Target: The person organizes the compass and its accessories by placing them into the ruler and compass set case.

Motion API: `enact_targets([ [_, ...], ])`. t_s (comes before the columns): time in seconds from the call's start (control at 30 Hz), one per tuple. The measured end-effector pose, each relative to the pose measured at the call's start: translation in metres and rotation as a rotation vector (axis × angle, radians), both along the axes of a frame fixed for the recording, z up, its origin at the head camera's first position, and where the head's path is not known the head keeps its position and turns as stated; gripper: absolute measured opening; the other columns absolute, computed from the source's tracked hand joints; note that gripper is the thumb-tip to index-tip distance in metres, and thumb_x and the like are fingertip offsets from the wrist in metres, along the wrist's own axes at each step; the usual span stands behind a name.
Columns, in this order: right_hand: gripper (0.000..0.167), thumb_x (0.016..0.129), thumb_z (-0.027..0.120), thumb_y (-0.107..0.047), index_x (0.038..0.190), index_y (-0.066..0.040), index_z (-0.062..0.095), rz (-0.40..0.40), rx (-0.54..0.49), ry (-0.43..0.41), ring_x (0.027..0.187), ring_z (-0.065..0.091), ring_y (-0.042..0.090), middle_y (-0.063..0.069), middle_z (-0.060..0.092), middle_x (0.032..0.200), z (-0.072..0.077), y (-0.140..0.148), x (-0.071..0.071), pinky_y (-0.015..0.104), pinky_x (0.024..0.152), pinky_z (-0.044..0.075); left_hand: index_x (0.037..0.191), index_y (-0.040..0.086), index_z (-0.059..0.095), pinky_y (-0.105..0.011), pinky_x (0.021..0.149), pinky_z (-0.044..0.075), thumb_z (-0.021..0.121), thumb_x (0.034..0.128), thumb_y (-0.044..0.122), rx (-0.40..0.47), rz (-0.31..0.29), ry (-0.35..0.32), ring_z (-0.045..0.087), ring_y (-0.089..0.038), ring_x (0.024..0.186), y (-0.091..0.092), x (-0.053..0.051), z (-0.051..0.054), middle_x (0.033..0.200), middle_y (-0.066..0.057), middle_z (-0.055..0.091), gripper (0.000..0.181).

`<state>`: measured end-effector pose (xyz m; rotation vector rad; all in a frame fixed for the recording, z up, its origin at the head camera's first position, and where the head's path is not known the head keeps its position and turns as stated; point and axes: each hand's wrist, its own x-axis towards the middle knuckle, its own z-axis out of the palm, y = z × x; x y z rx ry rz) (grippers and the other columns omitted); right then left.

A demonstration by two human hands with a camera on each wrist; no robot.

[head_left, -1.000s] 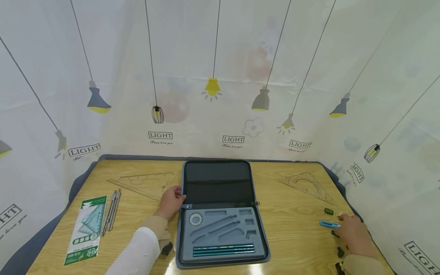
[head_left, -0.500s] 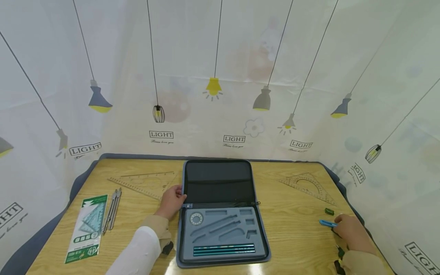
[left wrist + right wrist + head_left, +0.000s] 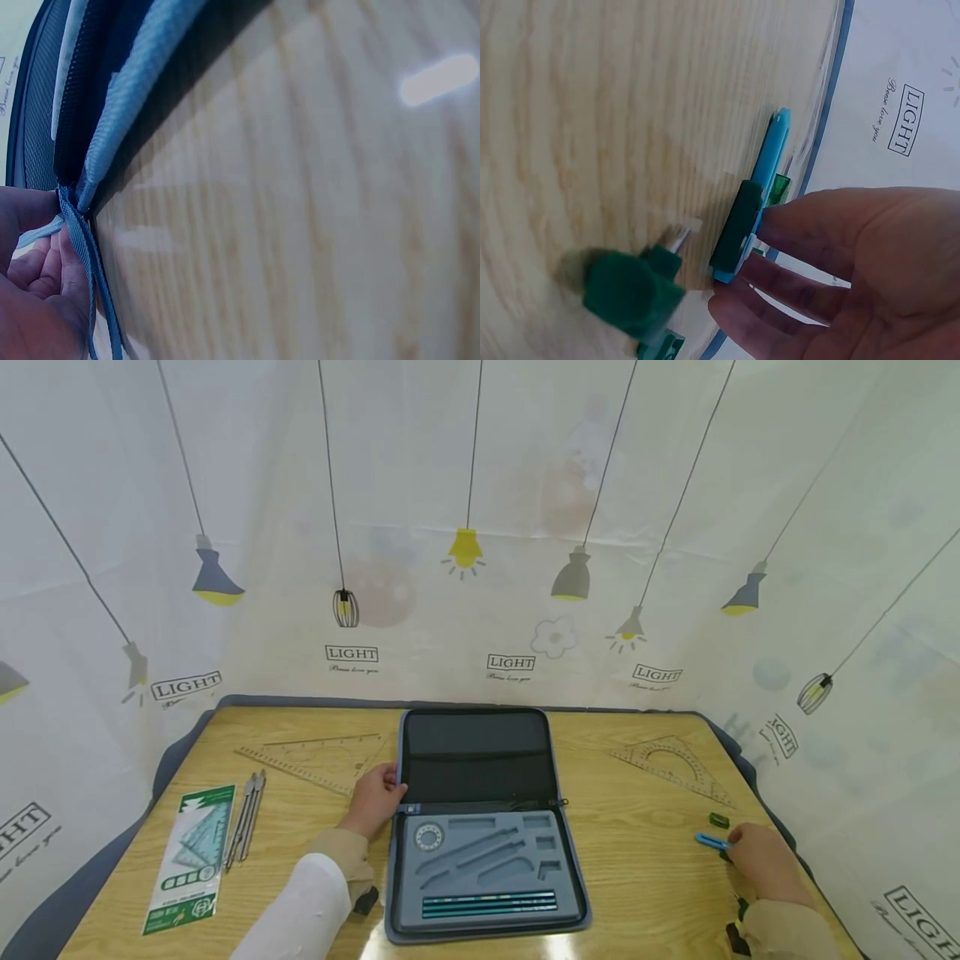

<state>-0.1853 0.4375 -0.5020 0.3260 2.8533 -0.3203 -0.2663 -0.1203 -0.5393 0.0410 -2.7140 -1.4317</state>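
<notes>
A grey-blue zip case (image 3: pixel 582 893) lies open, with a dark lid and a moulded tray. My left hand (image 3: pixel 375 800) grips the lid's left edge near the hinge; in the left wrist view its fingers (image 3: pixel 49 266) are at the fabric edge. On the right, my right hand (image 3: pixel 765 860) pinches a blue utility knife (image 3: pixel 772 146) by its near end. A dark green block (image 3: pixel 737 225) lies along the knife; I cannot tell whether it is held too. Beyond is a small green piece (image 3: pixel 718 820). Nearer stands a green-handled tool (image 3: pixel 634 292) with a metal tip.
Three dark teal pencils (image 3: pixel 487 905) and a white ring-shaped piece (image 3: pixel 429 837) sit in the tray. To the left are a clear set square (image 3: pixel 322 762), metal compasses (image 3: pixel 246 818) and a green-white packet (image 3: pixel 189 860). Another set square (image 3: pixel 675 767) lies back right.
My right hand has closed in on the utility knife, which has shifted slightly away and leftward with it. The left hand and the case have not moved.
</notes>
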Motion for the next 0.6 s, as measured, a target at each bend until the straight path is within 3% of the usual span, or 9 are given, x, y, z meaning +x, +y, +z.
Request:
enact_targets([
  [0.2, 0.023, 0.085, 0.061, -0.022, 0.077, -0.001, 0.066, -0.037, -0.047, 0.017, 0.059, 0.049, 0.018, 0.007, 0.059, 0.065, 0.001, -0.006, 0.003, 0.033, 0.054, 0.039, 0.114, -0.011, 0.058, -0.037, 0.075, 0.050, 0.064, 0.0839, 0.002, -0.012, 0.002, 0.025, 0.058, -0.025, 0.082, -0.001, -0.001, -0.002, 0.093, -0.018, 0.061, 0.034],
  [0.4, 0.030, 0.080, 0.065, -0.015, 0.095, 0.010, 0.062, -0.036, -0.058, 0.029, 0.072, 0.058, 0.028, 0.019, 0.063, 0.083, 0.000, -0.008, -0.001, 0.043, 0.064, 0.048, 0.114, -0.011, 0.058, -0.037, 0.075, 0.050, 0.064, 0.0837, 0.002, -0.008, 0.007, 0.018, 0.058, -0.025, 0.082, -0.001, 0.000, -0.001, 0.093, -0.018, 0.061, 0.033],
  [0.6, 0.027, 0.080, 0.063, -0.009, 0.098, 0.011, 0.061, -0.031, -0.050, 0.045, 0.080, 0.060, 0.034, 0.027, 0.062, 0.094, -0.001, -0.012, -0.003, 0.047, 0.068, 0.048, 0.115, -0.010, 0.057, -0.037, 0.075, 0.050, 0.063, 0.0846, 0.003, -0.013, -0.003, -0.005, 0.058, -0.023, 0.082, -0.001, 0.000, 0.001, 0.093, -0.017, 0.060, 0.033],
])
